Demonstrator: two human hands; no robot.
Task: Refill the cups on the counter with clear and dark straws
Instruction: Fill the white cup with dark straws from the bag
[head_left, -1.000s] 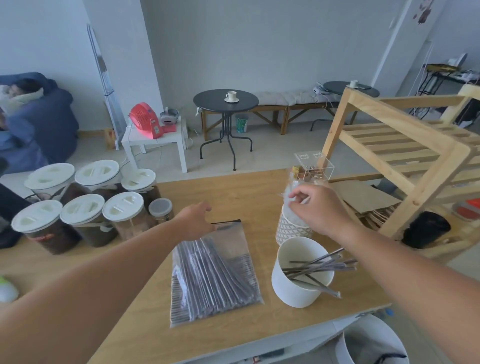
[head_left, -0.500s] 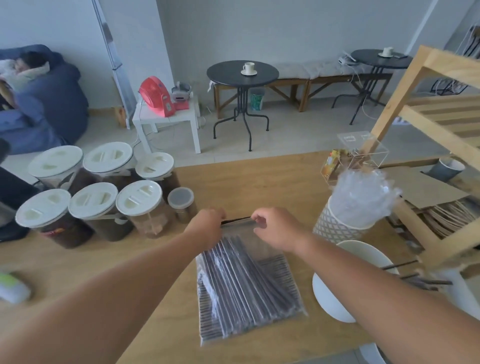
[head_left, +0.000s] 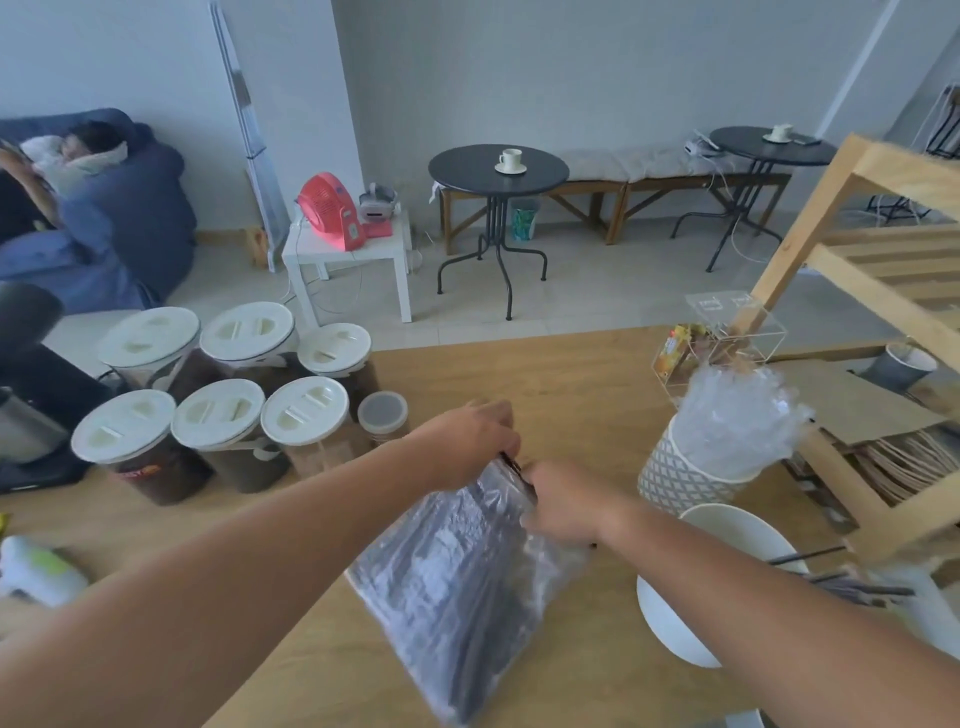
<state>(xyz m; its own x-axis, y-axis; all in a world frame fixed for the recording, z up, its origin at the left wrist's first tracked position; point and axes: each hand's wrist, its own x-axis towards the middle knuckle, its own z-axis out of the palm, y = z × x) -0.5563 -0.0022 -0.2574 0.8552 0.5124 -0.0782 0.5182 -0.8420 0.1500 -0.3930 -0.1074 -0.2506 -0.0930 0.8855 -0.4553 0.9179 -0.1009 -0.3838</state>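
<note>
Now my left hand (head_left: 467, 441) and right hand (head_left: 566, 504) pinch the top of the straw bag (head_left: 457, 582), newly tilted up from the counter (head_left: 571, 374); opening it should feed the white cup (head_left: 727, 514) at four o'clock.

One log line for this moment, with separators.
dark-straw bag: tilted, top up | left hand: grips its top | right hand: grips its top

wooden counter (head_left: 571, 374) carries 6 white-lidded jars (head_left: 218, 415), a patterned cup (head_left: 670, 478) and a white cup (head_left: 667, 616).
</note>
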